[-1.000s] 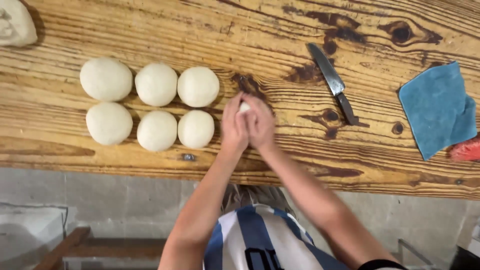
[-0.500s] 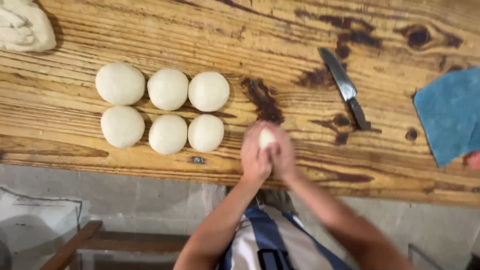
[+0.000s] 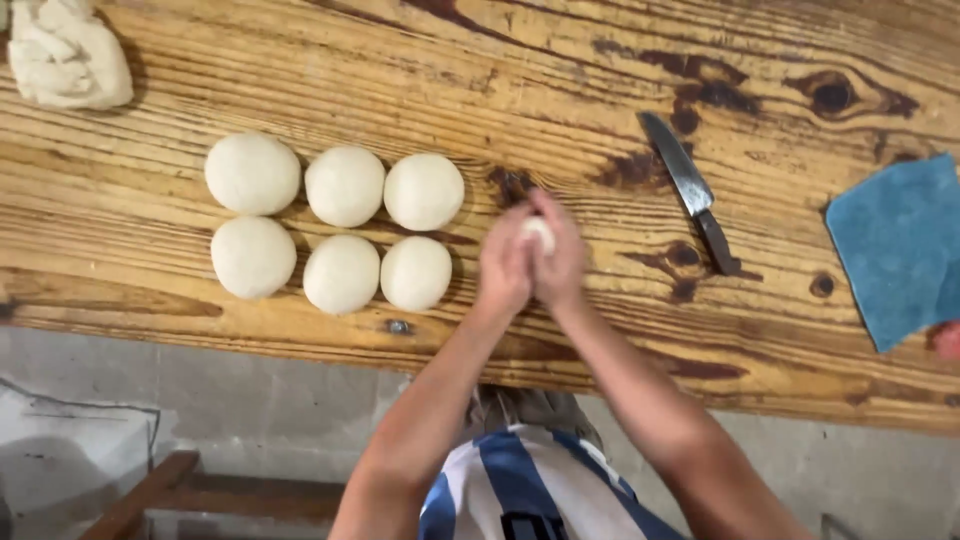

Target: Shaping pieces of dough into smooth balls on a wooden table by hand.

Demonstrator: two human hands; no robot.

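Note:
My left hand (image 3: 503,268) and my right hand (image 3: 561,255) are pressed together around a small piece of white dough (image 3: 540,232), of which only a bit shows between the palms. They hover over the wooden table (image 3: 560,90), just right of several round dough balls (image 3: 343,186) set in two rows. The nearest ball (image 3: 416,272) lies a short way left of my left hand.
A larger lump of rough dough (image 3: 68,55) sits at the far left corner. A dark-handled knife (image 3: 688,188) lies right of my hands, and a blue cloth (image 3: 900,245) beyond it at the right edge. Below the table edge is a grey floor.
The view has shifted, so everything sits slightly differently in the picture. My hands stay clasped on the dough piece, rolling it just right of the dough balls.

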